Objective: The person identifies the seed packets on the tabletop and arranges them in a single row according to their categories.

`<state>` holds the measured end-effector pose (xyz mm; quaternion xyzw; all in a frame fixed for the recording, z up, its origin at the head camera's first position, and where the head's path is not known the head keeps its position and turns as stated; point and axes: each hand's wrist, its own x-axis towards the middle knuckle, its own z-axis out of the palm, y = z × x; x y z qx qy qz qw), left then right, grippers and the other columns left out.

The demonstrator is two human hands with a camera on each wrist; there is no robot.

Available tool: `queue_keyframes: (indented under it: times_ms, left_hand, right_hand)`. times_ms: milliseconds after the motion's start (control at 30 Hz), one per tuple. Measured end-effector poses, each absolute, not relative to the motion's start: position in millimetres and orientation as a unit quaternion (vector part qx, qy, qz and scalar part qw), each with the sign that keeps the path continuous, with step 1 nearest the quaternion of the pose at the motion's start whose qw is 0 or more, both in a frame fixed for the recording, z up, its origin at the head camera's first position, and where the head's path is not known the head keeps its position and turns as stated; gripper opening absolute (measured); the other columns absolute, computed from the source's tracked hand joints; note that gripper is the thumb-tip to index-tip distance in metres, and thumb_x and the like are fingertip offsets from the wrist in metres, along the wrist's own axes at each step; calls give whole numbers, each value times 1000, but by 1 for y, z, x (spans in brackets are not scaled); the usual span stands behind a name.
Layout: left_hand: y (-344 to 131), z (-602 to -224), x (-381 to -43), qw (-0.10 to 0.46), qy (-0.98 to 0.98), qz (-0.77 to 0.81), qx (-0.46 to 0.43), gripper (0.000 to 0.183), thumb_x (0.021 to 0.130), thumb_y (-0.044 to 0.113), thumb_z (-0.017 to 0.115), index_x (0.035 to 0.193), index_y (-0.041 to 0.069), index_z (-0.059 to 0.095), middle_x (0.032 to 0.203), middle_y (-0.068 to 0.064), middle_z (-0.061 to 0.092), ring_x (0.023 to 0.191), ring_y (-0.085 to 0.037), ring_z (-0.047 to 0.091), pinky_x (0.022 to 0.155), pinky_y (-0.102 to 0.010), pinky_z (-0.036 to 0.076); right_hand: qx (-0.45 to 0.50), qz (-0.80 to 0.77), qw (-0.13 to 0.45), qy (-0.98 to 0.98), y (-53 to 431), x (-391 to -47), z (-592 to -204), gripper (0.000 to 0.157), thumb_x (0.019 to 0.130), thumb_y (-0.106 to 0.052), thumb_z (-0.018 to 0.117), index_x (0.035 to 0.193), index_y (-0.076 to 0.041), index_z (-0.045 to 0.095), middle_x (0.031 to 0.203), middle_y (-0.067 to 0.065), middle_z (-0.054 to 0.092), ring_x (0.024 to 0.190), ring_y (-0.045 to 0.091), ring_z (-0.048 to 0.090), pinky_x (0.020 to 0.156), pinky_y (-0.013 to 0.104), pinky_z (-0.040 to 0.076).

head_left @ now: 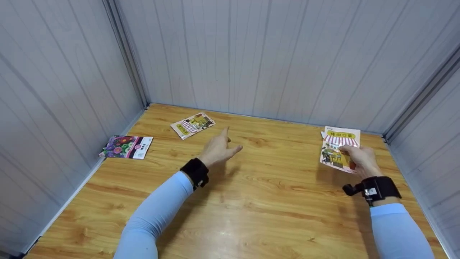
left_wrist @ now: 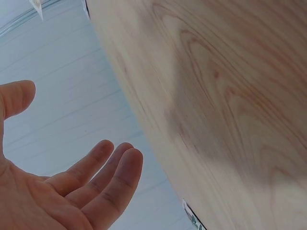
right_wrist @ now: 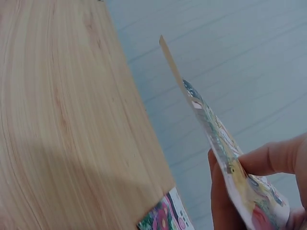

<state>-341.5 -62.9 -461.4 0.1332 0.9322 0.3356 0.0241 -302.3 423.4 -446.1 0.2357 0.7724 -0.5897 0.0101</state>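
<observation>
My right hand [head_left: 363,158] pinches a seed packet [head_left: 339,142] with a striped awning and a yellow label, thumb on its printed front and fingers behind. In the right wrist view this packet [right_wrist: 230,163] appears nearly edge-on, tilted above the table. A flower-printed packet [right_wrist: 165,213] lies on the table below it; the held packet mostly hides it in the head view. My left hand [head_left: 217,148] hovers over the middle of the table with fingers extended and thumb apart, holding nothing. Nearest to it lies another striped-awning packet [head_left: 193,125] at the back left.
Another packet with colourful flowers [head_left: 125,146] lies by the left wall [head_left: 64,90], its left end at the table edge. Pale panels enclose the wooden table [head_left: 251,208] at the back, left and right. The right wall [head_left: 427,144] stands close to my right hand.
</observation>
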Motion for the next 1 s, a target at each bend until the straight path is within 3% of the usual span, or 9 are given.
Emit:
queue_keyframes:
  times_ms: [300,367,433,533,833,1000]
  left_hand:
    - [-60,-463,-339,17,929,343,142,100,105,50,76,177,3,25,149,-23,73,131,-41,75,115,-56,60]
    - [-59,-463,-338,16,928,343,145,98,105,51,75,177,4,26,147,-23,74,130,-40,75,114,-55,60]
    - [-59,-462,-337,15,928,342,149,97,106,52,74,176,3,28,145,-22,75,129,-40,75,114,-55,60]
    - [-58,-461,-337,15,927,343,152,95,106,53,73,175,3,30,144,-21,76,128,-41,76,115,-55,59]
    - [-54,-459,-336,32,918,369,142,94,106,55,71,175,5,31,144,-19,76,129,-40,76,118,-54,58]
    - [-51,-459,-335,36,908,397,133,101,106,52,73,178,3,22,141,-18,78,128,-39,76,121,-53,56]
  right_hand:
    - [227,-606,11,762,405,-304,-447,25,103,-24,78,78,-23,78,78,-14,71,51,6,40,49,25,38]
    - [223,-620,16,752,402,-305,-448,23,104,-23,78,80,-21,78,80,-14,72,56,5,49,53,23,46]
    - [222,-628,16,746,398,-306,-449,19,104,-22,79,84,-19,77,81,-13,72,58,5,51,54,22,47]
    - [210,-640,22,739,393,-306,-448,12,104,-21,78,94,-17,76,84,-13,73,71,4,64,65,21,57]
    - [163,-688,31,707,375,-307,-444,16,104,-12,73,89,-17,75,77,-9,79,71,5,74,66,21,63]
    - [155,-699,32,697,365,-306,-442,2,106,-13,73,105,-11,73,83,-8,81,78,7,78,73,23,66]
